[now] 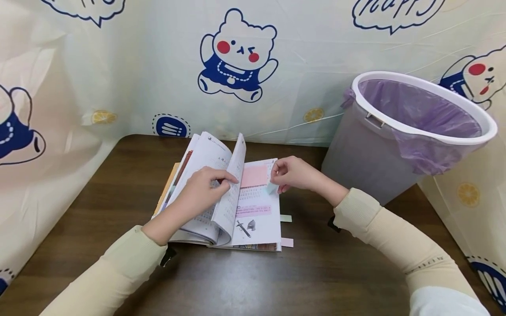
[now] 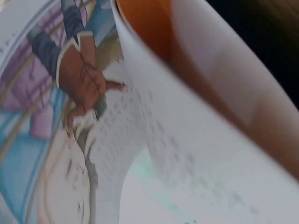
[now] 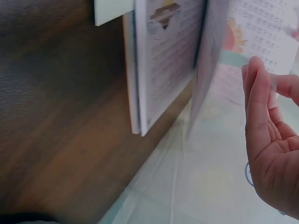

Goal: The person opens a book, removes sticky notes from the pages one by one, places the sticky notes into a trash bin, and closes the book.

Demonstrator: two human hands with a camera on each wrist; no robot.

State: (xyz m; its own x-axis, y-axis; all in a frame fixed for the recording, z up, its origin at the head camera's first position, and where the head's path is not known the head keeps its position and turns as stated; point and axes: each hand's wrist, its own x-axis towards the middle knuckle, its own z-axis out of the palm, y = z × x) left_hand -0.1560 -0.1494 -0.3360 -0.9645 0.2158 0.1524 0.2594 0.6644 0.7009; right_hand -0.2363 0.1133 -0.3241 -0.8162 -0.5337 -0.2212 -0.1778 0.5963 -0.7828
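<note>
Our open white-paged book [image 1: 228,206] has brown wooden bench [image 1: 241,281] around; left hand [image 1: 207,184] spread atop, right hand [image 1: 290,173] pinching pale-blue paper slip [image 1: 271,188]

The book [image 1: 230,206] is shared by three views: forward-down above left hand [image 1: 203,186] and right hand [image 1: 292,172], closely at each wrist.

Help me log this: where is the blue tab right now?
In the head view, the blue tab is just right of centre, pinched in the right hand, over the book's right-hand page, beside the upper pink patch.
</note>
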